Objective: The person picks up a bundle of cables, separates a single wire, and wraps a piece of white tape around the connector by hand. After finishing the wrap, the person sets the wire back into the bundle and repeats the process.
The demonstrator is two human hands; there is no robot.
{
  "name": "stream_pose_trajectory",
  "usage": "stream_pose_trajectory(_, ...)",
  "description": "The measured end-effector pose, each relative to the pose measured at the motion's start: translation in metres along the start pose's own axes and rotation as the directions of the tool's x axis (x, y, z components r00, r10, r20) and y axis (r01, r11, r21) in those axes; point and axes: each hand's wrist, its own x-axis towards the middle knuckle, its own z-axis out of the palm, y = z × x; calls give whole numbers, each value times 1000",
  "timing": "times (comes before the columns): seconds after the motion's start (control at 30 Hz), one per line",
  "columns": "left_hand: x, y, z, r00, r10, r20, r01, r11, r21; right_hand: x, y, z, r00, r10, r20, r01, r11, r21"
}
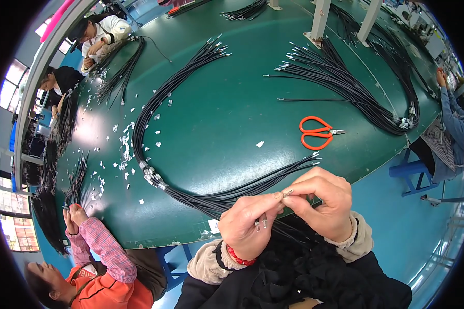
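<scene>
My left hand (pixel 247 221), with a red band at its wrist, is closed, with a few small clear and silvery cable ends (pixel 262 224) showing against its palm. Its thumb and forefinger meet those of my right hand (pixel 322 202) at a small metal cable tip (pixel 288 193), which my right hand pinches. Much of what lies inside both hands is hidden by the fingers. Beyond them a long bundle of black cables (pixel 191 197) curves across the green table, bound with whitish pieces (pixel 152 175) near its bend. Dark cables (pixel 294 230) also run below my hands, over my lap.
Red-handled scissors (pixel 316 133) lie beyond my right hand. Another black cable bundle (pixel 345 87) spreads at the right, near white posts (pixel 319 23). Clear scraps (pixel 125 149) litter the left side of the green table (pixel 232 118). A co-worker in orange (pixel 105 291) sits at the left; others work farther off.
</scene>
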Motion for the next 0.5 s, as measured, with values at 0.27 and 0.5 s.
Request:
stream_pose_trajectory(0.27, 2, 9, 6, 990, -143, -10, 141, 985, -105, -2, 6, -2, 995, -92, -29, 91, 995, -42)
stream_pose_trajectory(0.5, 2, 6, 0, 925, -360, 123, 379, 842, -383, -2, 12, -6, 998, -63, -5, 63, 998, 15)
